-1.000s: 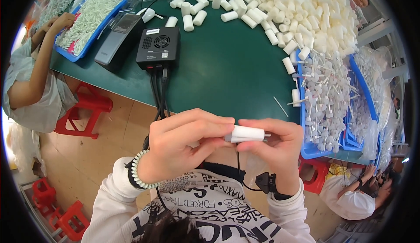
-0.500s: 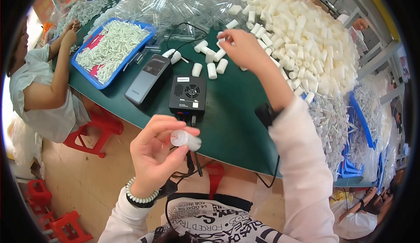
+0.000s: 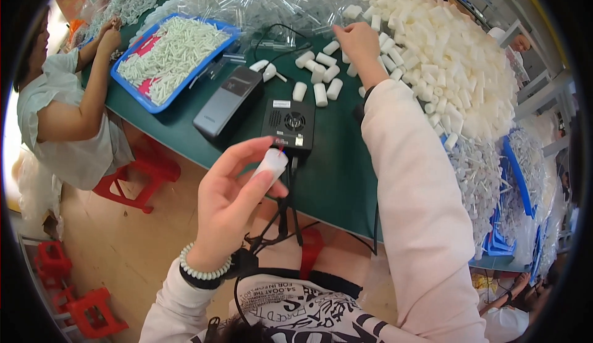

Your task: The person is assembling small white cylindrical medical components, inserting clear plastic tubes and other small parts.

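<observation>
My left hand (image 3: pixel 230 198) is closed around a small white cylinder (image 3: pixel 270 166), held tilted between thumb and fingers above the table's near edge. A thin red thread or wire sticks out of its upper end. Farther off, my right hand (image 3: pixel 360 45) reaches to the edge of the heap of white cylinders (image 3: pixel 457 53), its fingertips drawn together. Whatever they pinch, if anything, is hidden. Several loose white cylinders (image 3: pixel 320 95) stand and lie on the green table just left of that hand.
A black box with a fan (image 3: pixel 287 124) and a grey power bank (image 3: pixel 228 102) with cables sit before me. Beyond are a blue tray (image 3: pixel 157 107) of short pale tubes and a pile of clear tubes (image 3: pixel 265 0). A co-worker (image 3: pixel 68 108) sits at left, near a red stool (image 3: pixel 139 179).
My right hand has moved farther away and slightly right, its fingers drawing together. My left hand has risen a little, turning the cylinder more upright. The whole view has shifted slightly.
</observation>
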Action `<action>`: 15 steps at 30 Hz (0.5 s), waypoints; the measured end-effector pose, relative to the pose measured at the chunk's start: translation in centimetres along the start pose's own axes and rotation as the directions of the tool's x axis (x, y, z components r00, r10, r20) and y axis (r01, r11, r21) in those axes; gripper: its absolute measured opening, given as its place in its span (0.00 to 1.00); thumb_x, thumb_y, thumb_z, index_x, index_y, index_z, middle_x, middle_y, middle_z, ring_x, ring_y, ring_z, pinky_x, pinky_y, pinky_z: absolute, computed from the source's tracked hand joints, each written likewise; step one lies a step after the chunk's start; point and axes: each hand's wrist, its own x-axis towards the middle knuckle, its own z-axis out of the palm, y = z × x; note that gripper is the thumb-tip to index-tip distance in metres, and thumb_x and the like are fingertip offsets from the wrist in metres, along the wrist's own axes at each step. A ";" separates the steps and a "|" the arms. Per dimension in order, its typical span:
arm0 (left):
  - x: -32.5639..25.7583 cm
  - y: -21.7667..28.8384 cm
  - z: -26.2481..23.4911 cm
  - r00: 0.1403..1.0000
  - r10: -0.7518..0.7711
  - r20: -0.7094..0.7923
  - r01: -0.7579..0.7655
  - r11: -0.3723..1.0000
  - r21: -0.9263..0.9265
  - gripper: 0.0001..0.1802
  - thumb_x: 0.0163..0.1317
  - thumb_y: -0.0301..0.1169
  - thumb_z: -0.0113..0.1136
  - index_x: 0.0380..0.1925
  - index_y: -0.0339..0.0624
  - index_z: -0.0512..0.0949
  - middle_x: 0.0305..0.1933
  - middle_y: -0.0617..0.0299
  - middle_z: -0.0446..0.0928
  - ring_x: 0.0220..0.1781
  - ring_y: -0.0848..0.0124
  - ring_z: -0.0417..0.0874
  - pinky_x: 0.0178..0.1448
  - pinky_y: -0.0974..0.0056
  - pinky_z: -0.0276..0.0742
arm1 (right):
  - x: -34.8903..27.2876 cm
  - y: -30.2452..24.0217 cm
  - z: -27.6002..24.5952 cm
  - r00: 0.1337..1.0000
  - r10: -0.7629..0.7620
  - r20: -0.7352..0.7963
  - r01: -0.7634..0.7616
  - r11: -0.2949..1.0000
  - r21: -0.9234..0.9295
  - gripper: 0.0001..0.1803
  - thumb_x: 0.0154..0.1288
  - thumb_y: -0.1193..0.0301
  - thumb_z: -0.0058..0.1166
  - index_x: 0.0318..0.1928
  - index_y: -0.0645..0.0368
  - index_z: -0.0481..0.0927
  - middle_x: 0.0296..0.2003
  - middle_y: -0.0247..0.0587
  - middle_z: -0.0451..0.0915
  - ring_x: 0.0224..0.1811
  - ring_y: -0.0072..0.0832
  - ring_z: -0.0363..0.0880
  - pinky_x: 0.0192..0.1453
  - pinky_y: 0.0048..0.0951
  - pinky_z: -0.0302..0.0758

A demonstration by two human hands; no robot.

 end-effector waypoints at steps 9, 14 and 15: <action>-2.7 -0.6 1.5 0.984 -0.090 0.151 0.086 0.996 0.032 0.19 0.61 0.21 0.54 0.53 0.31 0.68 0.45 0.57 0.76 0.42 0.72 0.80 0.47 0.71 0.75 | -2.4 2.9 -1.5 0.955 -0.291 0.049 0.293 0.955 -0.040 0.19 0.54 0.58 0.57 0.46 0.50 0.79 0.47 0.48 0.74 0.49 0.43 0.75 0.52 0.40 0.73; -3.9 -0.5 1.3 0.986 -0.118 0.121 0.109 0.991 0.080 0.19 0.61 0.21 0.54 0.53 0.31 0.68 0.44 0.57 0.75 0.43 0.71 0.80 0.46 0.72 0.74 | -3.2 1.1 -0.9 0.918 -0.223 0.329 0.280 0.950 -0.137 0.18 0.54 0.59 0.58 0.44 0.51 0.80 0.42 0.46 0.78 0.48 0.43 0.76 0.50 0.40 0.74; -3.6 -0.5 1.3 0.986 -0.114 0.124 0.104 0.991 0.081 0.19 0.61 0.21 0.54 0.53 0.31 0.68 0.44 0.57 0.75 0.43 0.71 0.80 0.46 0.72 0.74 | -2.7 1.0 -1.0 0.919 -0.225 0.324 0.281 0.950 -0.138 0.18 0.54 0.59 0.58 0.44 0.51 0.80 0.42 0.46 0.78 0.48 0.43 0.76 0.50 0.40 0.74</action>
